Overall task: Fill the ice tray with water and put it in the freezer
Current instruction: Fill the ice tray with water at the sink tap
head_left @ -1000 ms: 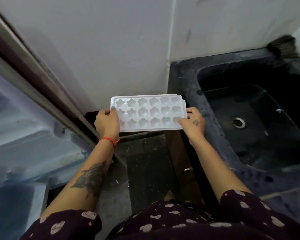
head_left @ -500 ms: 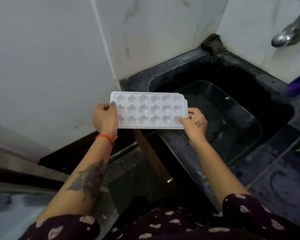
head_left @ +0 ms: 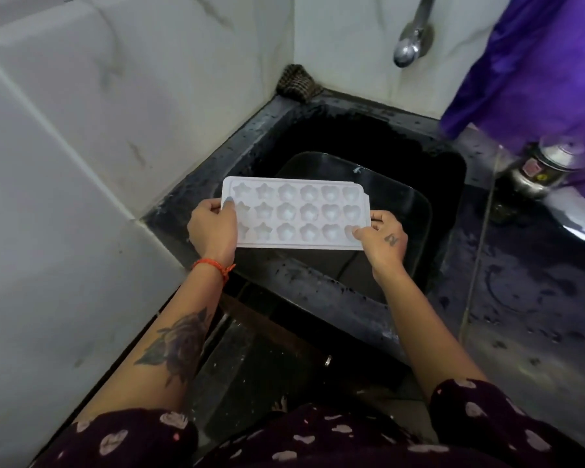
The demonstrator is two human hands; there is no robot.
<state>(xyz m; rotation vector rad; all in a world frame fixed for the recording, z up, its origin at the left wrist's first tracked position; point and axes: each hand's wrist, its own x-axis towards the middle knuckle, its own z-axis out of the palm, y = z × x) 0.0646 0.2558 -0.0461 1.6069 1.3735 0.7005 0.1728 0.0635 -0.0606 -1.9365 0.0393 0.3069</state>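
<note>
White tiled walls (head_left: 122, 106) meet in a corner above a black sink (head_left: 321, 285) set in a dark, wet bench (head_left: 520, 298). The ice tray (head_left: 296, 212) is held flat in the air over the near part of the sink. The left hand (head_left: 211, 228) pinches its left end, thumb on top. The right hand (head_left: 382, 236) pinches its right end the same way. The little star, flower and heart cups look dry and empty.

The tap (head_left: 411, 45) is up high at the back, well apart from the tray. Water falling that far could splash out of the small cups. If the tray tips, the water runs out. The tray looks thin, so it may bend when full.

A scrubber (head_left: 298, 83) sits in the back corner. A shiny metal pot (head_left: 541, 170) stands on the bench to the right, below a purple cloth (head_left: 537, 65). Nothing sits between the tray and the tap.
</note>
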